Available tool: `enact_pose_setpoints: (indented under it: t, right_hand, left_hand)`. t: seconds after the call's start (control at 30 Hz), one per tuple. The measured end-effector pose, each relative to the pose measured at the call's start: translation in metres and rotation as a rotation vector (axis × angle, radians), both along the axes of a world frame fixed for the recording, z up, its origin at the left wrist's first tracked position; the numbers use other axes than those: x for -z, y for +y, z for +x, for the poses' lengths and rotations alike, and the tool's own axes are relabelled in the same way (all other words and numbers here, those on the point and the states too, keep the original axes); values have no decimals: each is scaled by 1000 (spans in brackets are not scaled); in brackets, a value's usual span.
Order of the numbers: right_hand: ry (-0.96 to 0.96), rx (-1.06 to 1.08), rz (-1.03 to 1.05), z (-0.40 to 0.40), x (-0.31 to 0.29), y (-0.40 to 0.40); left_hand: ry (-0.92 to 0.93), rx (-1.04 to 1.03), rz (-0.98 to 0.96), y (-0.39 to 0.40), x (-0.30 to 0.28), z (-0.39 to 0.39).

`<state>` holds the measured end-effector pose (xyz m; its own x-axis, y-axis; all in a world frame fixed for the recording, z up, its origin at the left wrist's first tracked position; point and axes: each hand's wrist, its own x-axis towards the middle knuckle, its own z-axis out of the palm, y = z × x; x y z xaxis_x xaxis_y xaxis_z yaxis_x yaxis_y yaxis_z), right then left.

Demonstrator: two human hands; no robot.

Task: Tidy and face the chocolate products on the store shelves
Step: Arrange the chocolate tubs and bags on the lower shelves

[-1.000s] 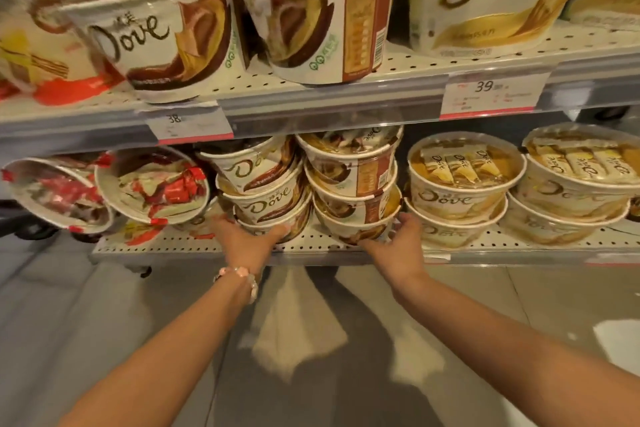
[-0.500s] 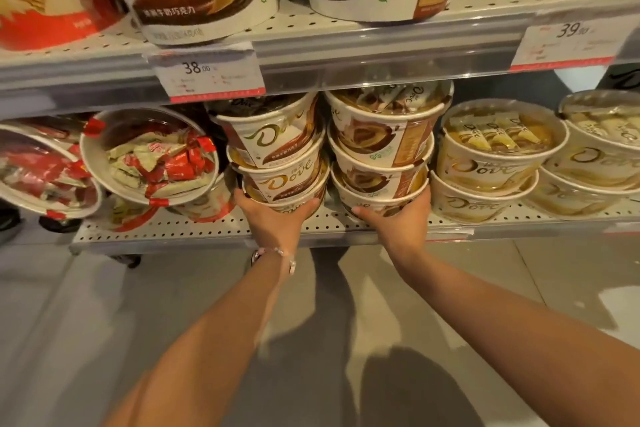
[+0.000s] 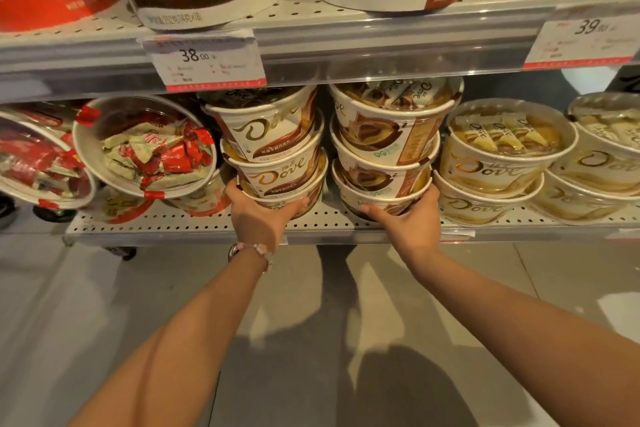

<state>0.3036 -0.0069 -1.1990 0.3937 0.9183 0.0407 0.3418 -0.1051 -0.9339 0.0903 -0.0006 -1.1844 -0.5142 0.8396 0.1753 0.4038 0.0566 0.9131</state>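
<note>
Both hands are on the lower perforated white metal shelf [image 3: 194, 225]. Left hand [image 3: 258, 218] cups the bottom tub of the left stack of three brown-and-white Dove chocolate tubs [image 3: 273, 149], and right hand [image 3: 408, 222] grips the bottom of the matching right stack [image 3: 384, 152] just beside it.

A white price tag [image 3: 204, 61] reading 38.00 hangs on the front rail of the upper shelf at the left, a second price tag [image 3: 585, 42] reading 39 sits on the same rail far right, and grey floor tiles [image 3: 69, 305] lie below, crossed by shadows.
</note>
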Motion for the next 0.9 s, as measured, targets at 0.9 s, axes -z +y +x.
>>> enact_pose_setpoints:
  t: [0.9]
  right_hand:
    - [100, 162, -42, -30, 14, 6]
  left_hand:
    - [100, -71, -2, -1, 25, 10]
